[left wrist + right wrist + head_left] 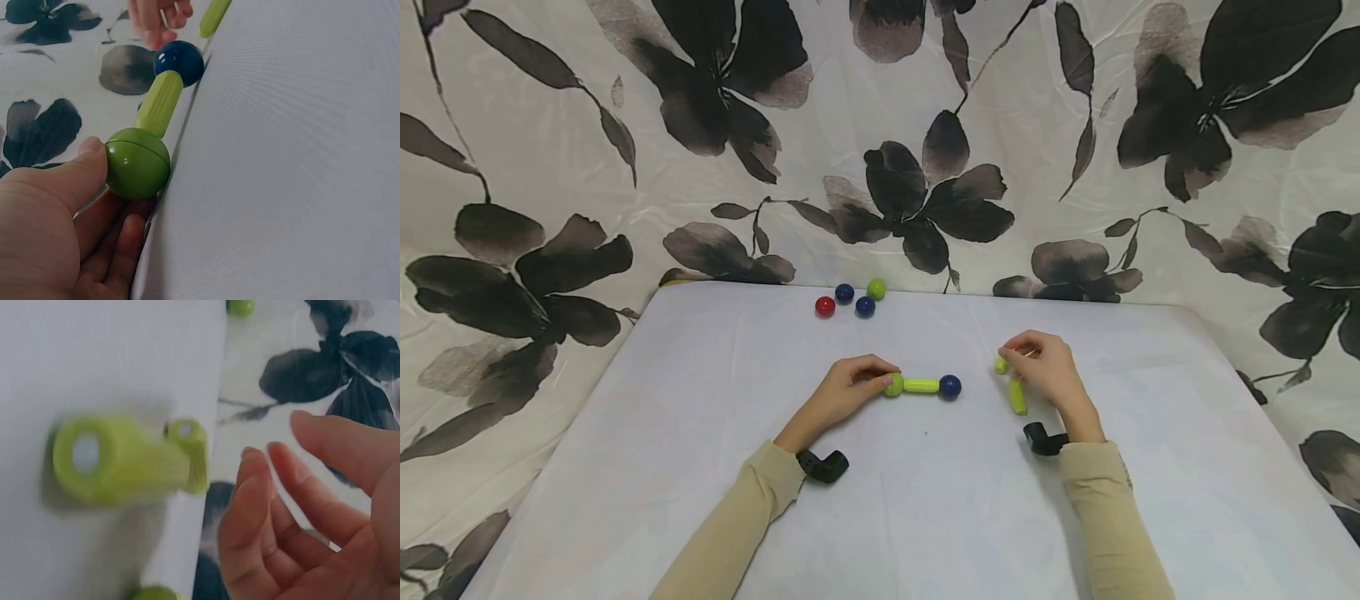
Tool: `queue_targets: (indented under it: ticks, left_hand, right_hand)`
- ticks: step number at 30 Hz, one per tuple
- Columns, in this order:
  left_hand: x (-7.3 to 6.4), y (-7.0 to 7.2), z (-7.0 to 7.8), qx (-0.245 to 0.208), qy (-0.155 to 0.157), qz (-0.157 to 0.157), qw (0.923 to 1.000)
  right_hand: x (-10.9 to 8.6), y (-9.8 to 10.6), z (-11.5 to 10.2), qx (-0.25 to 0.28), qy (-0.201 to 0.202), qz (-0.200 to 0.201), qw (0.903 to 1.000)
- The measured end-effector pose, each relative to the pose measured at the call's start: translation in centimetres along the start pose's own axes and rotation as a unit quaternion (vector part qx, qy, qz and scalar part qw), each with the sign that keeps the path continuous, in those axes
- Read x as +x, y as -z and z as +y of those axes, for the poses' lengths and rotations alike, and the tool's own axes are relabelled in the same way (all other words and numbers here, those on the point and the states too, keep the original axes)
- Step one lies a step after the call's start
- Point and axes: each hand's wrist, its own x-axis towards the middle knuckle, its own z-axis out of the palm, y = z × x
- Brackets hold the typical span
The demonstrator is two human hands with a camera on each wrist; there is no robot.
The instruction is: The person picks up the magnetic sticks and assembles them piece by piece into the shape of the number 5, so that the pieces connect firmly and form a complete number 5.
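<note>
My left hand pinches a glossy green ball between thumb and fingers, low over the white table. From that ball a ridged yellow-green rod runs to a navy ball, the three joined in a line. Over to the right, my right hand hovers with its fingers loosely bent and a gap between thumb and fingertips. Beside it lies a yellow-green rod with a pale round end. Just beyond is another yellow-green rod, partly behind the first one in the right wrist view.
Near the table's far edge sit a red ball, two navy balls and a green ball. The white tabletop meets a flower-printed cloth behind it. A black wrist camera juts inward from the left wrist.
</note>
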Motion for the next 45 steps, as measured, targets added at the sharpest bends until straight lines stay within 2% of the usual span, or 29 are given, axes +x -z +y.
queue_targets:
  ticks: [1,4,8,12,19,32,45]
  left_hand:
    - [-0.1,0.0,0.5,-0.002,0.003,0.0,1.0]
    - [-0.1,-0.1,0.6,-0.005,0.012,0.002,0.9999]
    - [0.5,-0.2,-1.2,-0.002,0.013,0.0,0.9999]
    - [0.5,-0.3,-1.5,-0.002,0.01,0.001,1.0]
    - [0.4,-0.1,-1.3,-0.007,0.005,-0.001,1.0]
    - [0.3,0.0,-1.1,0.003,0.005,-0.006,1.0]
    - [0.4,-0.1,-1.2,-0.003,0.009,0.0,1.0]
  right_hand:
    - [-0.1,0.3,0.1,-0.02,-0.01,0.003,0.9997]
    - [-0.2,1.2,0.2,-0.07,-0.047,-0.012,0.9964]
    - [-0.4,1.7,0.1,-0.107,-0.103,-0.062,0.9869]
    - [-0.5,1.7,0.0,-0.121,-0.13,-0.101,0.9789]
    - [-0.6,1.3,0.1,-0.133,-0.131,-0.115,0.9756]
    - [-0.6,1.1,0.0,-0.119,-0.124,-0.116,0.9782]
    - [-0.5,1.0,-0.9,-0.025,-0.11,-0.068,0.9913]
